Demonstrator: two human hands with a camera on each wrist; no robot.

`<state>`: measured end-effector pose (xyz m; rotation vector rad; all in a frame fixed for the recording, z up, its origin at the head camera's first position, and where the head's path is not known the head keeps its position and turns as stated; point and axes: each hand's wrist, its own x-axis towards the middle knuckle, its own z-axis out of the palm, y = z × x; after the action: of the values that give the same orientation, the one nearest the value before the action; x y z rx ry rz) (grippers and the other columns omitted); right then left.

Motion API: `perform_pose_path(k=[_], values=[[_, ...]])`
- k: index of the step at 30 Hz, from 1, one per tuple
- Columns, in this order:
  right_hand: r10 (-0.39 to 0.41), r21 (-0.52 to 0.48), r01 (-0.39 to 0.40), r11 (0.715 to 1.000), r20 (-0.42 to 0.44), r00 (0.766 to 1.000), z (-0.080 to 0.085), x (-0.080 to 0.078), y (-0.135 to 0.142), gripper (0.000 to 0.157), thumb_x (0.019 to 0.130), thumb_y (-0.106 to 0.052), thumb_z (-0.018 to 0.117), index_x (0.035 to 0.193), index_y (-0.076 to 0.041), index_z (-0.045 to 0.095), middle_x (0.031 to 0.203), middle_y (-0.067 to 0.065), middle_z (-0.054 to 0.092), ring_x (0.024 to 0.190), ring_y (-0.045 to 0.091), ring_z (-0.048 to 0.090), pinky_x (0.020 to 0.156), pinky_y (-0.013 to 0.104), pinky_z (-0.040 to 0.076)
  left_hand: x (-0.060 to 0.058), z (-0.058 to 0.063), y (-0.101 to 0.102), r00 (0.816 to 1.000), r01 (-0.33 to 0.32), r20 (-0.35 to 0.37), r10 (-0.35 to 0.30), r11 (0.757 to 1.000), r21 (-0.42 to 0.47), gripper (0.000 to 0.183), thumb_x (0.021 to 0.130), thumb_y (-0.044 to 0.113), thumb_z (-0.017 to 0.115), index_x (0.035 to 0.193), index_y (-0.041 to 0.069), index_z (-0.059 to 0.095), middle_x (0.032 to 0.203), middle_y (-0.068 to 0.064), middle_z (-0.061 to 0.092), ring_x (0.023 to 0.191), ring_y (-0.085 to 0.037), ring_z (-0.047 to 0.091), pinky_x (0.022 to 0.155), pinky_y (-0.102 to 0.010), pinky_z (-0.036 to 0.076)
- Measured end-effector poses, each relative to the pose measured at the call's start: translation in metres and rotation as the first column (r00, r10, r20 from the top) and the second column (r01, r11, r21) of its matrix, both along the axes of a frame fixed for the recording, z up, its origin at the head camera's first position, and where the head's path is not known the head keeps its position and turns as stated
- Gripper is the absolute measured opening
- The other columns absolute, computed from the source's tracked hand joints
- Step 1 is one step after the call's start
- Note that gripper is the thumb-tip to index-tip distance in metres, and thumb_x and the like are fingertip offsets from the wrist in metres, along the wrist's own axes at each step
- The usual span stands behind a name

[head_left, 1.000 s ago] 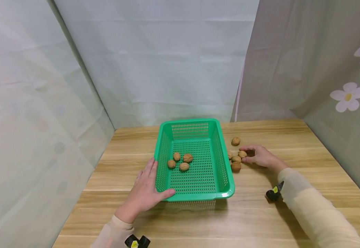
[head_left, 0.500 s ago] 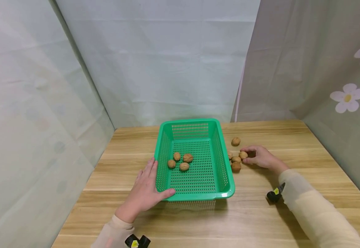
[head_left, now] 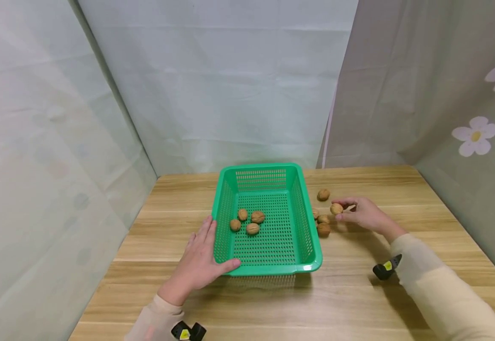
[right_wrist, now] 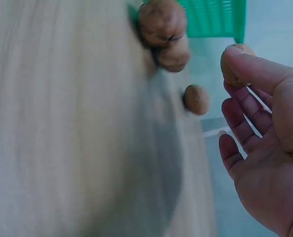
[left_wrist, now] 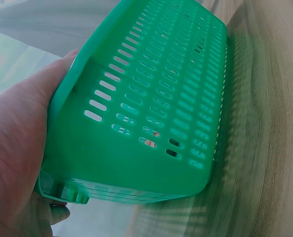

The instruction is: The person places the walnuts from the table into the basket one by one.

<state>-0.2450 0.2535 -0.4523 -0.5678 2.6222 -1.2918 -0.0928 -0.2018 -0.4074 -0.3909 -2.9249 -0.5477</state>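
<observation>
My right hand [head_left: 364,214] pinches a walnut [head_left: 337,209] between thumb and fingertips, to the right of the green basket [head_left: 269,270]. In the right wrist view the held walnut [right_wrist: 231,66] is raised off the wooden surface. Close by, against the basket's right side, lie several walnuts [head_left: 323,230], partly hidden by its wall. A single walnut [head_left: 323,195] sits apart, farther back. My left hand [head_left: 198,263] rests on the basket's near left corner, fingers straight along the left rim and thumb on the front rim. Inside the basket are several walnuts [head_left: 252,228], left of its middle.
The basket stands on a wood-grain table [head_left: 145,284]. Pale cloth hangs behind [head_left: 239,94] and on both sides, with white flowers [head_left: 474,137] on the right. A black device [head_left: 387,267] is worn on each wrist.
My right hand has lifted the walnut away from the others, slightly up and to the right. The left hand and basket have stayed in place.
</observation>
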Motion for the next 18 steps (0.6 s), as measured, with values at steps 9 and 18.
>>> perform_pose_path(k=[9, 18], values=[[0.041, -0.005, -0.042, 0.999, -0.119, 0.992, 0.030, 0.011, -0.011, 0.048, 0.085, -0.019, 0.075, 0.129, -0.006, 0.061, 0.109, 0.004, 0.063, 0.104, 0.022, 0.054, 0.090, 0.046, 0.043, 0.000, 0.002, 0.000, 1.000, -0.005, 0.023, 0.005, 1.000, 0.002, 0.116, 0.075, 0.068, 0.067, 0.152, -0.003, 0.017, 0.160, -0.015, 0.008, 0.145, -0.032, 0.015, 0.109, -0.063, 0.017], [0.076, -0.027, -0.083, 0.996, -0.182, 0.980, 0.056, 0.021, -0.029, 0.048, 0.082, -0.027, 0.078, 0.125, -0.010, 0.065, 0.105, -0.001, 0.066, 0.099, 0.019, 0.056, 0.088, 0.047, 0.045, 0.000, 0.003, 0.001, 1.000, -0.005, 0.030, 0.005, 1.000, 0.002, 0.116, 0.076, 0.067, 0.067, 0.152, -0.003, 0.016, 0.159, -0.016, 0.009, 0.144, -0.033, 0.016, 0.109, -0.064, 0.016]])
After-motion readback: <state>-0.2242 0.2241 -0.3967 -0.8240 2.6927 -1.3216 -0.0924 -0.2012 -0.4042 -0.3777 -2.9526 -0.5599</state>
